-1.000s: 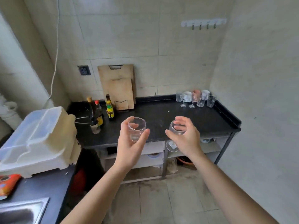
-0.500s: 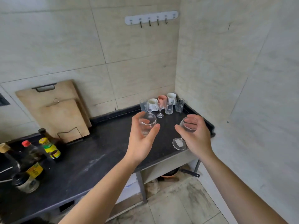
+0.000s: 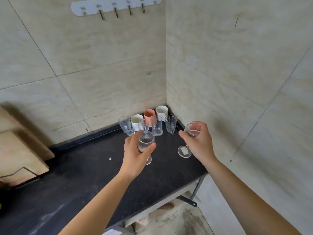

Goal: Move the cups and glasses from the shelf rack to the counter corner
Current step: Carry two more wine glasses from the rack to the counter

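While over the counter (image 3: 84,180), hands (image 3: 135,153) gripping stemmed glasses (image 3: 145,141)

Cups and glasses (image 3: 153,120) cluster on the tabletop (image 3: 84,175) beyond both hands; cutting boards (image 3: 20,150) lean well left of the left hand (image 3: 135,155).

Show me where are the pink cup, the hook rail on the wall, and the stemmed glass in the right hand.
pink cup (image 3: 149,115): head view, on its outer side wall.
hook rail (image 3: 108,5): head view, on its white backing strip.
stemmed glass (image 3: 193,131): head view, on its bowl, gripped by the right hand (image 3: 201,143).
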{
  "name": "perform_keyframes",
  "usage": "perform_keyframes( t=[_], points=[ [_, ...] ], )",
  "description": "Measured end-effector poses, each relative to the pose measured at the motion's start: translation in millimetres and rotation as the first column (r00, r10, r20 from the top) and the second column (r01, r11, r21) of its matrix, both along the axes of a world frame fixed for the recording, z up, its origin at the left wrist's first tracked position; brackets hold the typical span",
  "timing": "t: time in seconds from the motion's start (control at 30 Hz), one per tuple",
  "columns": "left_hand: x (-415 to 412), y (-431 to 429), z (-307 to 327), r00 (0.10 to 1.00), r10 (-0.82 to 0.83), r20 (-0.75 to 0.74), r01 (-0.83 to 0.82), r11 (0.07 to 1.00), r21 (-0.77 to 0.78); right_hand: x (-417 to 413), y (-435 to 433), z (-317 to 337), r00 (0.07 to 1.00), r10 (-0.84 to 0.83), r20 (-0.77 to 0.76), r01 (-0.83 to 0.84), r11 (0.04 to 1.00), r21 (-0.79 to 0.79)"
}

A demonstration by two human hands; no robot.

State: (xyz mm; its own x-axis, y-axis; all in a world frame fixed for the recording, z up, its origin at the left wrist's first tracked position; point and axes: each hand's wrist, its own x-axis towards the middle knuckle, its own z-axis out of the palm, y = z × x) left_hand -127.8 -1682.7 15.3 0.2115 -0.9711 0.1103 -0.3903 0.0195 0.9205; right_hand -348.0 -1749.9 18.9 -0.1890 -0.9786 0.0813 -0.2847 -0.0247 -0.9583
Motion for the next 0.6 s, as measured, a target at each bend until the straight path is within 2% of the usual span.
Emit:
perform_keyframes(
  t=[0.13,0.27,0.37,0.47,0.6],
  points=[
    [5,-59,-37,0.998,0.036,0.042,-0.039,0.997,0.073,0,-54,-41,1.000,0.015,-0.021,-0.012,0.995,0.095],
    [3,-119,-77,0.998,-0.017,0.058,0.010,0.993,0.120,4,-97,-77,0.997,0.027,-0.077,-0.012,0.982,0.190],
    [0,-163,-105,0.997,-0.053,0.058,0.041,0.980,0.197,5,-130,-100,0.983,0.044,-0.177,-0.009,0.981,0.195],
    [-3,-198,-131,0.994,-0.094,0.053,0.077,0.959,0.272,5,-161,-122,0.937,0.154,-0.313,-0.073,0.964,0.258],
    [-8,-230,-159,0.989,-0.143,0.041,0.120,0.931,0.344,1,-188,-151,0.922,0.149,-0.358,-0.030,0.948,0.318]
  ],
)
